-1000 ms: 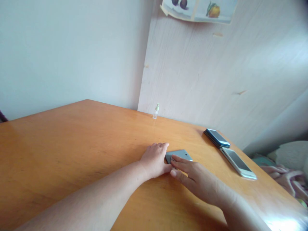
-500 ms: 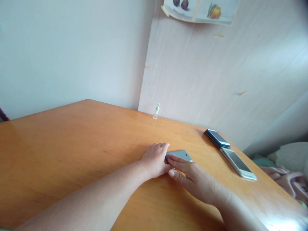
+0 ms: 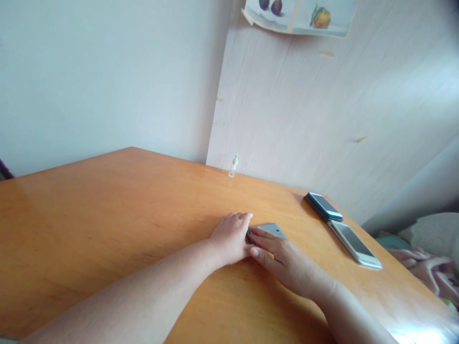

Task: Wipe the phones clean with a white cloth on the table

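A grey smartphone (image 3: 271, 229) lies on the wooden table, with a small dark dot, like a camera lens, near its far right corner. My left hand (image 3: 232, 238) is at the phone's left end, its forefinger and thumb around that edge; the fingertips are partly hidden. My right hand (image 3: 287, 260) comes in from the right, fingers stretched and resting on the phone's upper face. Its thumb is apart from the fingers and reaches close to my left hand. Together the hands cover the phone's near part.
On the right of the wooden table (image 3: 125, 200) lie a dark blue-cased phone (image 3: 325, 205) and a white phone (image 3: 358, 246), end to end. A small clear pump bottle (image 3: 233, 167) stands at the back edge by the wall. Crumpled cloth (image 3: 423, 272) lies beyond the right edge.
My right hand has shifted slightly to the left across the grey smartphone. My left hand and the phone stay in nearly the same place.
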Available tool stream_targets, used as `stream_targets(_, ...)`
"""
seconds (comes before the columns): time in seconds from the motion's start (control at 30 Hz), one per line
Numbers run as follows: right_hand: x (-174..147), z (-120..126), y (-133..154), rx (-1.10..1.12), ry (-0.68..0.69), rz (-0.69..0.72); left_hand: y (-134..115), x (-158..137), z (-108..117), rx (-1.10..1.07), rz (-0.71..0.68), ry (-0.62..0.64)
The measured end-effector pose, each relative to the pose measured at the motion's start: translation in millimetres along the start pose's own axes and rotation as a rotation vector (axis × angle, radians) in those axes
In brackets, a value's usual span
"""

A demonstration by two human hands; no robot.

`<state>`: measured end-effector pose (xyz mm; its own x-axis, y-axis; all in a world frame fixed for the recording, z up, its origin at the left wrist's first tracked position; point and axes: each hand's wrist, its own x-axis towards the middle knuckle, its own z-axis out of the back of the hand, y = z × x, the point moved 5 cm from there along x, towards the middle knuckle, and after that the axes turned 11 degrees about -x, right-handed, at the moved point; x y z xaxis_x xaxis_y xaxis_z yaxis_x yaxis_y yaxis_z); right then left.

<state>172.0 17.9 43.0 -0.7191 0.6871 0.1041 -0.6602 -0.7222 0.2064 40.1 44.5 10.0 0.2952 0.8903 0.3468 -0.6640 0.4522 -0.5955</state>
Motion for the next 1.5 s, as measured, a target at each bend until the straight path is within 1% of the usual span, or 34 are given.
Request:
stream_targets(0.07,1,0,-8,-0.009,-0.010,-0.046,0,0,0,-0.003,-0.003,-0.007)
stream_targets(0.2,0,-1,-44,-0.130,-0.052,-0.233,-1,1,0,-0.001,-0.010,-0.010)
stream_targets(0.27,0,-2,-47,-0.159,-0.067,-0.258,-1,1,0,0.003,-0.011,-0.011)
stream_targets(0.33,1,-2,-34,-0.140,-0.062,-0.207,-1,0,0,0.006,-0.006,-0.012)
stream_targets(0.43,3,-2,-5,-0.045,-0.025,-0.048,0,0,0,0.012,-0.007,-0.001)
stream_targets(0.5,5,-2,2,-0.004,-0.020,0.013,0,0,-1,0.014,-0.013,-0.004)
stream_targets(0.57,6,-3,-8,-0.020,-0.045,-0.018,1,0,-1,0.012,-0.015,-0.018)
stream_targets(0.67,7,-7,-36,-0.092,-0.092,-0.147,0,1,-2,0.007,-0.008,-0.020)
stream_targets(0.73,7,-8,-44,-0.120,-0.109,-0.195,0,1,-1,0.008,-0.005,-0.021)
stream_targets(0.8,8,-8,-37,-0.117,-0.112,-0.171,-1,1,-1,0.010,-0.005,-0.027)
stream_targets(0.9,12,-7,-10,-0.045,-0.090,-0.034,-1,0,0,0.020,-0.004,-0.020)
stream_targets(0.97,14,-6,0,0.004,-0.080,0.034,-1,0,-1,0.027,0.004,-0.016)
stream_targets(1.03,16,-6,-6,0.003,-0.091,0.012,0,0,-1,0.027,0.017,-0.025)
stream_targets(1.13,17,-7,-31,-0.064,-0.124,-0.132,-1,1,-1,0.021,0.030,-0.031)
stream_targets(1.2,15,-7,-40,-0.093,-0.140,-0.196,-2,1,-1,0.019,0.031,-0.029)
stream_targets(1.27,15,-6,-34,-0.083,-0.139,-0.166,-3,1,0,0.017,0.030,-0.034)
stream_targets(1.4,17,-6,-8,0.008,-0.103,0.001,-3,0,1,0.018,0.025,-0.028)
stream_targets(1.43,17,-6,-8,0.016,-0.095,0.009,-2,1,1,0.018,0.025,-0.027)
stream_targets(1.5,17,-7,-20,-0.021,-0.096,-0.056,-2,1,1,0.020,0.026,-0.024)
